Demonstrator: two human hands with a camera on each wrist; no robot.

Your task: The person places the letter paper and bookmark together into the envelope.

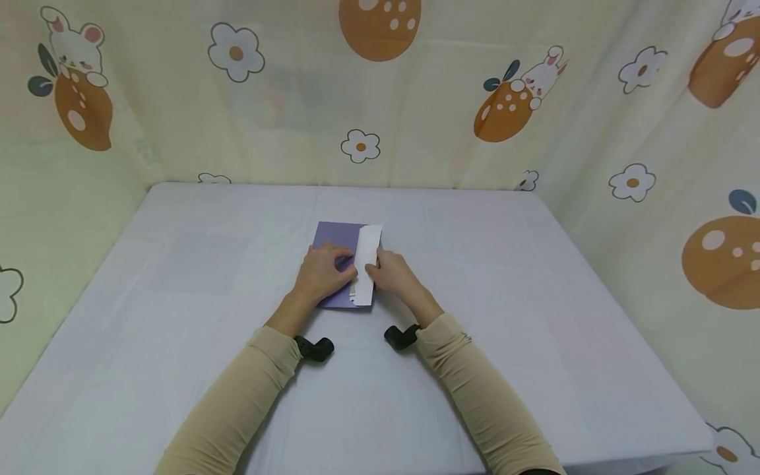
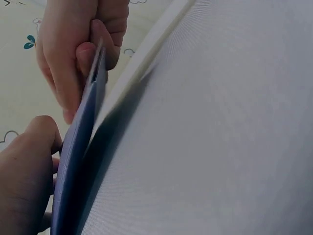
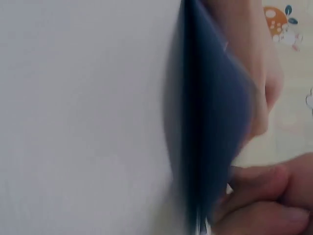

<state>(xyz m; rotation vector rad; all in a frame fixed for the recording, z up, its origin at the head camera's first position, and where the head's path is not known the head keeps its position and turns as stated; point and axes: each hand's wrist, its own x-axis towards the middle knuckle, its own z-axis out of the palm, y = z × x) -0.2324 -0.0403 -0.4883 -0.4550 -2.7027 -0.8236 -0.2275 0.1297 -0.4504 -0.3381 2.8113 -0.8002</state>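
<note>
Tan sleeves nearest; purple card mid-bench. Right hand pinches its right edge at the white strip; left hand curved over purple, thumb and forefinger parted, grip unclear. Probably working the strip; next needs a steady left.

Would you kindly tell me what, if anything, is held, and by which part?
The flat purple item is pinched at its right edge by the right grip; whether the left grip holds it is unclear.

Purple card, white strip; beige sleeves; flower-patterned curtain.
</note>
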